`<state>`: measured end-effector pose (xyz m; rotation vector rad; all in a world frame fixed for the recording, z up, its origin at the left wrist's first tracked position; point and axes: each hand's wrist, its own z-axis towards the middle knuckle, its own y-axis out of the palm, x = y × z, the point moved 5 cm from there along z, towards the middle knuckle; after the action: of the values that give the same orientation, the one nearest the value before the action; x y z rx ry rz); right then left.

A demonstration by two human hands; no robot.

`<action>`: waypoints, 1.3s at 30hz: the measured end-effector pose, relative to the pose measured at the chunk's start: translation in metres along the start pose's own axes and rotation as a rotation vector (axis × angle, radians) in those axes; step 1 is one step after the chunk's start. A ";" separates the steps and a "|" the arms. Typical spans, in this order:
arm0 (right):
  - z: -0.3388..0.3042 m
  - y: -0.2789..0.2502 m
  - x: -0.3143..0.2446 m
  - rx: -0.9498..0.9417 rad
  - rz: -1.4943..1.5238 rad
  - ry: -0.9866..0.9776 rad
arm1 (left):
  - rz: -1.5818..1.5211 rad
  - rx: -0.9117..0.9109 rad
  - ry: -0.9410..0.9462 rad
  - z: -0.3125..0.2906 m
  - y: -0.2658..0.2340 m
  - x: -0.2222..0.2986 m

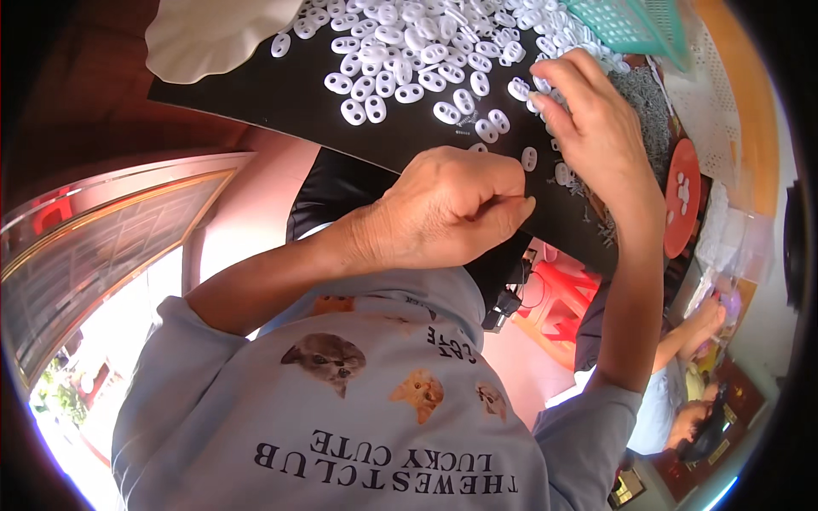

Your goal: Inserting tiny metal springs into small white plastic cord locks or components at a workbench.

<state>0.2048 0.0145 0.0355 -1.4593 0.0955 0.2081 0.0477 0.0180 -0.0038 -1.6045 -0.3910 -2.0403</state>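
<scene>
Many small white oval plastic pieces with two holes [388, 83] lie heaped on the dark table [281, 106], with several loose ones nearer me. My left hand [452, 204] is closed at the table's near edge, fingers curled in and thumb pressed against them; whatever it may hold is hidden. Farther right, my right hand [592, 123] reaches over the table with thumb and index finger apart. White pieces lie beside and between those fingertips, and I see none clearly gripped. A small metal spring [463, 132] rests near the loose pieces.
A teal basket [635, 30] stands at the far right, beside a grey pile of small metal parts [645, 106]. A red plate [682, 217] holds several white pieces. At the far left is a scalloped white tray [204, 38]. Another person's arm [686, 332] shows at right.
</scene>
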 end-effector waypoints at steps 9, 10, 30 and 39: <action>0.013 0.002 -0.013 -0.046 -0.083 -0.002 | 0.004 0.026 0.033 0.001 0.000 0.001; 0.013 0.002 -0.012 -0.092 -0.115 0.012 | 0.004 0.034 0.045 0.001 0.000 0.001; -0.015 -0.017 0.001 -0.013 0.749 0.242 | -0.363 0.192 -0.321 0.013 -0.022 -0.001; -0.018 -0.016 -0.003 0.138 0.188 0.058 | -0.032 -0.029 0.141 -0.002 0.001 0.023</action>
<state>0.2057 -0.0048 0.0495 -1.3193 0.2890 0.3063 0.0427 0.0114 0.0176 -1.4685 -0.3388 -2.1774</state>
